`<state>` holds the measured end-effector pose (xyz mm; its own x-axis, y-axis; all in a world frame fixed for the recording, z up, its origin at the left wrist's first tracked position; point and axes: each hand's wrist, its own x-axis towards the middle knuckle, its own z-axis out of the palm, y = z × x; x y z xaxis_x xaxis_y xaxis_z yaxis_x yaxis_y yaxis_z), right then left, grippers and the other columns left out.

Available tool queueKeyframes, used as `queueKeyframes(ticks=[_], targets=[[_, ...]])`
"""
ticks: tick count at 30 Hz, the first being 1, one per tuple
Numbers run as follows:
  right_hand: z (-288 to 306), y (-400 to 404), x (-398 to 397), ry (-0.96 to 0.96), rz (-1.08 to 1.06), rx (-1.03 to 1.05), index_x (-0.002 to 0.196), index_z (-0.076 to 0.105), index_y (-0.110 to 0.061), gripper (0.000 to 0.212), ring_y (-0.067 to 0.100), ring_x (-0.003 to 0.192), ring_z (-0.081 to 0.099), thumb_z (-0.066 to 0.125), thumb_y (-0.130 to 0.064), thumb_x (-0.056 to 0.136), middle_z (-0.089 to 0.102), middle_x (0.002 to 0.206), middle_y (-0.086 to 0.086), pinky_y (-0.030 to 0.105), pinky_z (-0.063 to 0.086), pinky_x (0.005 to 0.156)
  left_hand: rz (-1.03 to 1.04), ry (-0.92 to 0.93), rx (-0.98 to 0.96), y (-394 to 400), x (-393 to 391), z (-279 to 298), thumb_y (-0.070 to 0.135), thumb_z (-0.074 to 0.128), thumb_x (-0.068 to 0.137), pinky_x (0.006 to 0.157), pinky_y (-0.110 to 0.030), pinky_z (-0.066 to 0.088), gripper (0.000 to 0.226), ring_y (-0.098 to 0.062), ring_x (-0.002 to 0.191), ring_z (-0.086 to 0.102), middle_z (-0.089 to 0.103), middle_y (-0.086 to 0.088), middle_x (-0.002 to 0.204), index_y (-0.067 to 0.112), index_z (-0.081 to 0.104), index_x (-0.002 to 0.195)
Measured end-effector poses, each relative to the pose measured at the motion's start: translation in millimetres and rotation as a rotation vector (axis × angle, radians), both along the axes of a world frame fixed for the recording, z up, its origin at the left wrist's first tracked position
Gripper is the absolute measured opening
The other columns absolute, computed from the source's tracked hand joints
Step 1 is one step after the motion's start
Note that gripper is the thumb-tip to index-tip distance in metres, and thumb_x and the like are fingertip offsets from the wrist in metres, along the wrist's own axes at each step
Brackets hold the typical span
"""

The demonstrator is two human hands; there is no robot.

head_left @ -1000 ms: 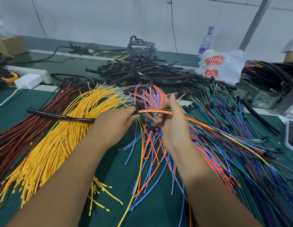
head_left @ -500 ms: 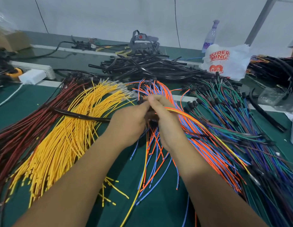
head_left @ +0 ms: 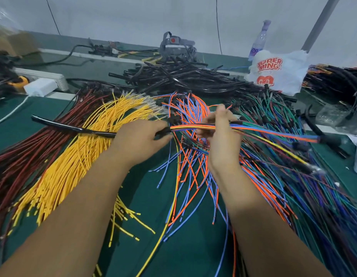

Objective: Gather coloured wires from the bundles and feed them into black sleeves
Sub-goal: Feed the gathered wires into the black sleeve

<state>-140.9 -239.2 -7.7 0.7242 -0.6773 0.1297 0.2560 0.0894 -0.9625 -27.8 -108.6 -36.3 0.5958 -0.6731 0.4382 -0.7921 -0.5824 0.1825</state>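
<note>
Black sleeve (head_left: 73, 127) in left hand (head_left: 141, 139), right hand (head_left: 219, 134) pinching wires (head_left: 193, 127)

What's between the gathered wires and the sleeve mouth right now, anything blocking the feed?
Nothing visible. The gathered wires run straight from the right hand into the black sleeve, whose mouth the left hand grips; the short span between the hands is bare.
</note>
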Motion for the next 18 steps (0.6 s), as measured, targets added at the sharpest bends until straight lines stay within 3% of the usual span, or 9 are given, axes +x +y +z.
queueKeyframes(ticks=[2, 5, 9, 12, 18], targets=[[-7.1, -6.8, 5.9, 0.030, 0.030, 0.003, 0.061, 0.050, -0.020, 0.040, -0.009, 0.037, 0.050, 0.046, -0.023, 0.101, 0.053, 0.038, -0.020, 0.005, 0.038, 0.039, -0.035, -0.045, -0.007, -7.9, -7.7, -2.1, 0.048, 0.048, 0.092, 0.045, -0.025, 0.022, 0.023, -0.019, 0.060, 0.042, 0.042, 0.010, 0.058, 0.030, 0.040, 0.078], [-12.4, -11.9, 12.3, 0.013, 0.078, 0.031, 0.067, 0.052, -0.022, 0.034, -0.008, 0.041, 0.053, 0.047, -0.028, 0.101, 0.057, 0.044, -0.021, 0.007, 0.042, 0.042, -0.059, -0.035, -0.027, -17.7, -16.3, -6.2, 0.047, 0.043, 0.094, 0.049, -0.032, 0.027, 0.024, -0.020, 0.062, 0.042, 0.046, 0.007, 0.065, 0.027, 0.039, 0.082], [-16.5, -15.2, 18.6, -0.006, 0.065, 0.014, 0.064, 0.055, -0.019, 0.038, -0.002, 0.044, 0.057, 0.048, -0.030, 0.100, 0.060, 0.048, -0.014, 0.013, 0.046, 0.044, -0.044, -0.053, -0.033, -15.8, -12.8, -4.3, 0.046, 0.036, 0.096, 0.052, -0.033, 0.025, 0.025, -0.018, 0.067, 0.039, 0.041, 0.009, 0.073, 0.022, 0.042, 0.087], [-18.8, -14.3, 23.4, -0.074, 0.070, 0.051, 0.055, 0.053, -0.014, 0.046, 0.016, 0.048, 0.055, 0.048, -0.022, 0.100, 0.059, 0.054, -0.001, 0.023, 0.042, 0.045, -0.045, -0.055, -0.014, -9.0, -7.2, -1.9, 0.044, 0.037, 0.097, 0.052, -0.033, 0.028, 0.021, -0.018, 0.070, 0.038, 0.044, 0.006, 0.076, 0.026, 0.039, 0.086], [-25.1, -17.6, 25.1, -0.139, 0.089, 0.057, 0.052, 0.052, -0.016, 0.051, 0.021, 0.049, 0.056, 0.042, -0.018, 0.103, 0.061, 0.057, 0.007, 0.025, 0.048, 0.047, -0.048, -0.043, -0.074, 1.5, 0.0, 2.3, 0.039, 0.049, 0.095, 0.056, -0.034, 0.037, 0.016, -0.019, 0.079, 0.049, 0.054, 0.005, 0.081, 0.029, 0.061, 0.099]])
